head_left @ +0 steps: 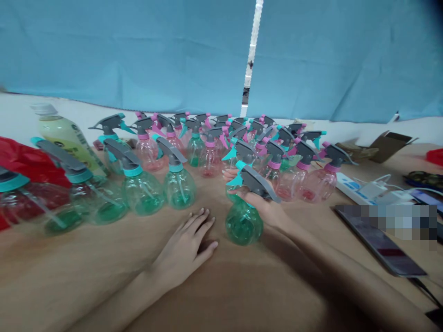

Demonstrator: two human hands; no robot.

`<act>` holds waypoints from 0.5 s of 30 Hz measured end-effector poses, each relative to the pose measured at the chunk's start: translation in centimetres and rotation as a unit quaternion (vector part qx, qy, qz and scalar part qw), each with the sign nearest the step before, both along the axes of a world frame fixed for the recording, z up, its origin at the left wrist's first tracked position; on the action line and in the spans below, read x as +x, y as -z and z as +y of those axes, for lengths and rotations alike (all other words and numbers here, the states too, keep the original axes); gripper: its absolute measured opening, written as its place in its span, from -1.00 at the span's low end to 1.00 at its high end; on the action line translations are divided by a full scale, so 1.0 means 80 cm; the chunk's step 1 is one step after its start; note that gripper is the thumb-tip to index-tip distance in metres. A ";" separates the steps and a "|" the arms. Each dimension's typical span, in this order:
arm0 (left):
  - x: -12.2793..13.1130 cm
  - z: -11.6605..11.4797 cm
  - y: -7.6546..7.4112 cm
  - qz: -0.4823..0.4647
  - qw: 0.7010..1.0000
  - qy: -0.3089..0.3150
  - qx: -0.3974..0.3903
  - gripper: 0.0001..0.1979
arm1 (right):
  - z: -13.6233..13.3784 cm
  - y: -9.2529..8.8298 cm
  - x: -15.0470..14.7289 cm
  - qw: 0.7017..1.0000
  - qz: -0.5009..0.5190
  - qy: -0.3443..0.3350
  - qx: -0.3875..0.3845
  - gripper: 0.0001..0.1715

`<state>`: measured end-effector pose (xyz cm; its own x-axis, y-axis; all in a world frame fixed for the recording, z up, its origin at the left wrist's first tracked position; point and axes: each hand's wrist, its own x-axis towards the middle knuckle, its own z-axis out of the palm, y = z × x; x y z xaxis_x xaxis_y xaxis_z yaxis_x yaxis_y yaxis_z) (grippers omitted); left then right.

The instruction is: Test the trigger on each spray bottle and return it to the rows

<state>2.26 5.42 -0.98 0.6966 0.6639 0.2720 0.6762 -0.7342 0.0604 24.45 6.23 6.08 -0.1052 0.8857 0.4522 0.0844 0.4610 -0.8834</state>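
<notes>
My right hand (265, 207) is wrapped round the neck of a green spray bottle (244, 226), just under its grey and turquoise trigger head. Green liquid shows in the round clear body. Flat on the table rests my left hand (187, 246), fingers spread and holding nothing, to the left of that bottle. Nearest to its fingertips stands another green spray bottle (180, 189), beside a row of similar ones running left. Behind my right hand are pink spray bottles (290, 182) with grey and pink heads.
Several more spray bottles fill the back of the table (114, 276). At the left are a large drink bottle (69, 138) and a red bag (20, 161). A phone (379, 242), a white power strip (353, 188) and an open cardboard box (389, 145) lie right. A blue cloth (138, 55) hangs behind.
</notes>
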 end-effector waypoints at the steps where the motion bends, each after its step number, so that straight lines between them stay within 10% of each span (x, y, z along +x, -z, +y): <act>1: 0.000 0.000 0.000 0.001 1.000 0.001 0.000 -0.48 | -0.001 0.000 0.000 1.000 0.001 0.000 0.001 -0.59; 15: 0.001 -0.002 -0.005 -0.001 1.000 -0.002 -0.005 -0.50 | 0.004 0.001 -0.005 0.998 0.036 -0.047 0.016 -0.53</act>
